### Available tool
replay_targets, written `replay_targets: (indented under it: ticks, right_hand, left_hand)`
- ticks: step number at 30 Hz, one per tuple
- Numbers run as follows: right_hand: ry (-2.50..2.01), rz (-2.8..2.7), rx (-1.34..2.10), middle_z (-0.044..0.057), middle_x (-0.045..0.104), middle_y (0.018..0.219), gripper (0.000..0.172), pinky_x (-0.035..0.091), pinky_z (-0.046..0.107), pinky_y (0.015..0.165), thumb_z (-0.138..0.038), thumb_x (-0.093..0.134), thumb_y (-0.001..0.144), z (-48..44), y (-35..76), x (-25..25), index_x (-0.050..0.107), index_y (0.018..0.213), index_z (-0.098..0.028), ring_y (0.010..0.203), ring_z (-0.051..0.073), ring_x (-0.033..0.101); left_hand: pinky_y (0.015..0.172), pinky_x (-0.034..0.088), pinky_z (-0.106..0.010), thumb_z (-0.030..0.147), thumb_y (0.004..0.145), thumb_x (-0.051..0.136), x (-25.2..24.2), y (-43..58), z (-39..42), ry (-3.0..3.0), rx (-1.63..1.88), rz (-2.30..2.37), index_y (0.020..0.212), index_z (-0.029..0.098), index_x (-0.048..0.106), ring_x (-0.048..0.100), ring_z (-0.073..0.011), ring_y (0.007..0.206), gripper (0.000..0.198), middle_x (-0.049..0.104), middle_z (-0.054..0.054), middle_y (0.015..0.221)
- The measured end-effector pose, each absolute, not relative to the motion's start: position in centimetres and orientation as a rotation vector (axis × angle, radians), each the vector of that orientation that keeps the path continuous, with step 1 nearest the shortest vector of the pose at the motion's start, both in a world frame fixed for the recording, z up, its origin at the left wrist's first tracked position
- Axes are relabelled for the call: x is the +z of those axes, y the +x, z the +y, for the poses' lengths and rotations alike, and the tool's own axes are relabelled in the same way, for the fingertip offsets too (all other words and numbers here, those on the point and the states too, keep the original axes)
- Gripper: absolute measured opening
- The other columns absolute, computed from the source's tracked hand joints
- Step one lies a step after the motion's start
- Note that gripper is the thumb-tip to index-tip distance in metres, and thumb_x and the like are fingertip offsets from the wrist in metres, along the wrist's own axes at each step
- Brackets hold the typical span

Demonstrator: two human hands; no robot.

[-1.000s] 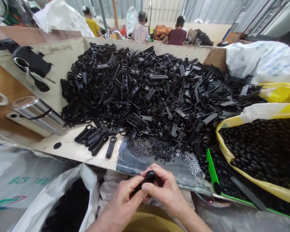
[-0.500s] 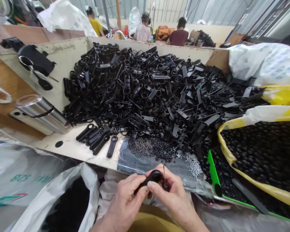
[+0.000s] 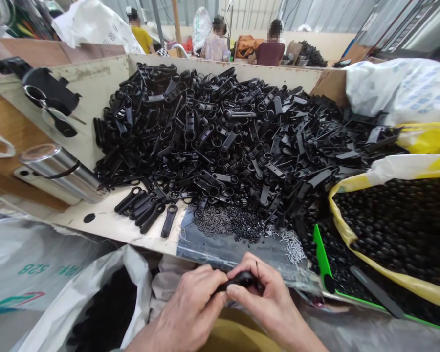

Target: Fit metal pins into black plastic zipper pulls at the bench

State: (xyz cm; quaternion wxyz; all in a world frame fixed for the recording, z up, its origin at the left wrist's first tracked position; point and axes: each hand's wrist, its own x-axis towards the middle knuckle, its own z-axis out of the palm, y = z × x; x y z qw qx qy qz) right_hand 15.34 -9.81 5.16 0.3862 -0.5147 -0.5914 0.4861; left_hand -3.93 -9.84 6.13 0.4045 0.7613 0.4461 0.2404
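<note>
Both hands hold one black plastic part with a ringed end point(image 3: 244, 279) low in the middle of the view. My left hand point(image 3: 192, 303) is closed round its narrow end. My right hand point(image 3: 266, 293) pinches the ringed end between thumb and fingers, and a thin dark pin-like piece point(image 3: 257, 268) sticks up by its index finger. Just beyond lie small black pieces point(image 3: 247, 227) and silver pins point(image 3: 294, 248) on a dark mat point(image 3: 220, 252). Left of the mat, several similar black handles point(image 3: 146, 210) rest on the pale board.
A large heap of black plastic parts point(image 3: 205, 132) fills the walled table. A steel flask point(image 3: 62, 168) leans at left. An open sack of black beads point(image 3: 399, 225) and a green-edged tray point(image 3: 322, 259) are at right; a white sack point(image 3: 132, 288) stands below left. People point(image 3: 269, 53) sit behind.
The held part has turned flatter and sits slightly lower, its ringed end now more to the right. My right hand has shifted a little right. The view has moved slightly.
</note>
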Motion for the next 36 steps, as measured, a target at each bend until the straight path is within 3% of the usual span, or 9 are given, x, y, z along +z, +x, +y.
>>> replay_targets:
  ticks: [7,13,17,21,24,26,28,31,36]
  right_hand:
    - [-1.353,-1.497,1.26,-0.002,0.06,0.074,0.008,0.041,0.026,0.062,-0.027,0.07,0.083,-9.1,14.6,4.6,0.073,0.08,-0.02,0.069,0.015,0.054]
    - [-1.254,-1.242,1.487,-0.003,0.055,0.069,0.016,0.038,0.025,0.059,-0.034,0.073,0.081,-8.6,13.3,4.3,0.071,0.084,-0.019,0.064,0.013,0.047]
    - [-1.187,-1.107,1.481,-0.004,0.044,0.07,0.03,0.037,0.024,0.055,-0.048,0.071,0.087,-9.1,12.8,3.6,0.069,0.086,-0.018,0.062,0.012,0.04]
    - [-1.18,-1.259,1.366,0.0,0.053,0.083,0.03,0.043,0.025,0.062,-0.049,0.071,0.088,-9.2,13.7,3.6,0.069,0.085,-0.019,0.072,0.015,0.047]
    - [-1.173,-1.317,1.422,-0.001,0.055,0.076,0.028,0.043,0.024,0.061,-0.047,0.067,0.093,-9.3,14.4,3.8,0.066,0.087,-0.02,0.068,0.015,0.049]
    - [-1.165,-1.354,1.437,-0.003,0.054,0.072,0.024,0.043,0.024,0.06,-0.044,0.065,0.095,-9.6,14.6,3.6,0.064,0.088,-0.021,0.065,0.014,0.049]
    - [-1.164,-1.412,1.392,-0.003,0.054,0.072,0.018,0.041,0.023,0.06,-0.037,0.063,0.095,-9.9,14.5,3.2,0.062,0.087,-0.021,0.065,0.014,0.049]
    - [-1.187,-1.518,1.304,-0.004,0.053,0.072,0.01,0.038,0.023,0.06,-0.028,0.06,0.094,-10.4,14.2,2.4,0.059,0.087,-0.021,0.065,0.013,0.047]
    - [-1.258,-1.539,1.241,-0.004,0.052,0.07,0.011,0.037,0.024,0.061,-0.028,0.058,0.094,-11.3,13.9,1.9,0.058,0.085,-0.021,0.065,0.014,0.047]
  left_hand:
    - [0.066,0.041,-0.029,0.018,0.097,0.053,4.9,-4.0,-9.8,1.95,0.689,1.213,0.081,0.023,0.065,0.061,-0.0182,0.07,0.02,0.067,-0.002,0.075]
    - [0.058,0.037,-0.024,0.044,0.101,0.053,4.7,-3.7,-9.8,1.421,0.667,1.173,0.085,0.021,0.064,0.051,-0.0144,0.064,0.03,0.058,0.002,0.068]
    - [0.068,0.043,-0.026,0.046,0.102,0.051,4.3,-3.2,-10.1,1.346,0.796,1.194,0.097,0.022,0.065,0.056,-0.0164,0.072,0.028,0.065,-0.001,0.079]
    - [0.07,0.049,-0.025,0.041,0.095,0.066,4.1,-3.3,-10.1,1.193,0.766,1.159,0.104,0.024,0.064,0.063,-0.0175,0.075,0.019,0.073,-0.003,0.087]
    - [0.09,0.055,-0.031,0.033,0.085,0.079,4.4,-3.6,-10.1,1.022,0.872,1.141,0.133,0.03,0.062,0.069,-0.0246,0.107,0.052,0.072,-0.01,0.126]
    - [0.104,0.051,-0.035,0.033,0.084,0.079,4.6,-3.6,-10.1,1.084,0.881,1.127,0.14,0.032,0.061,0.062,-0.0289,0.126,0.059,0.064,-0.011,0.143]
    - [0.11,0.048,-0.037,0.037,0.087,0.076,4.7,-3.5,-10.0,1.2,0.796,1.099,0.139,0.032,0.065,0.059,-0.0304,0.132,0.053,0.065,-0.01,0.143]
    - [0.106,0.051,-0.036,0.041,0.092,0.071,4.6,-3.3,-10.0,1.2,0.716,1.055,0.137,0.032,0.067,0.066,-0.0291,0.125,0.046,0.072,-0.009,0.133]
    - [0.103,0.053,-0.035,0.039,0.094,0.069,4.9,-3.1,-10.3,1.16,0.728,1.039,0.133,0.03,0.068,0.07,-0.0273,0.115,0.04,0.073,-0.009,0.13]
